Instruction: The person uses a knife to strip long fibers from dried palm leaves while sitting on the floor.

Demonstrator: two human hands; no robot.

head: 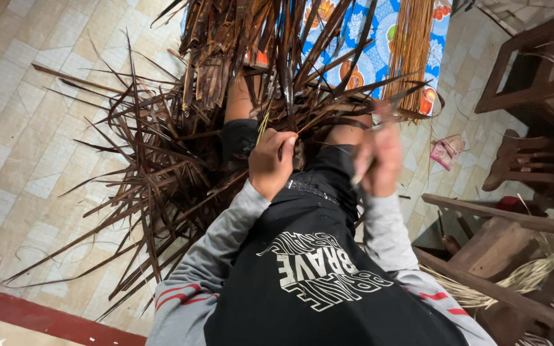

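Observation:
My left hand (270,161) is closed around a dark brown dried palm leaf strip (285,83) that rises up from my lap. My right hand (377,160) is blurred; its fingers are curled around a thin tool or strip, which I cannot make out clearly. A big heap of dried brown leaves (161,160) lies across my knees and spreads over the tiled floor to the left. A bundle of thin straw-coloured midribs (410,48) lies on a blue patterned cloth (370,61) beyond my knees.
Dark wooden stools (527,70) and a wooden bench frame (501,256) stand at the right, with pale fibre strands (514,282) under them. A small pink packet (447,152) lies on the tiled floor (20,128). A red step edge (46,320) runs at the lower left.

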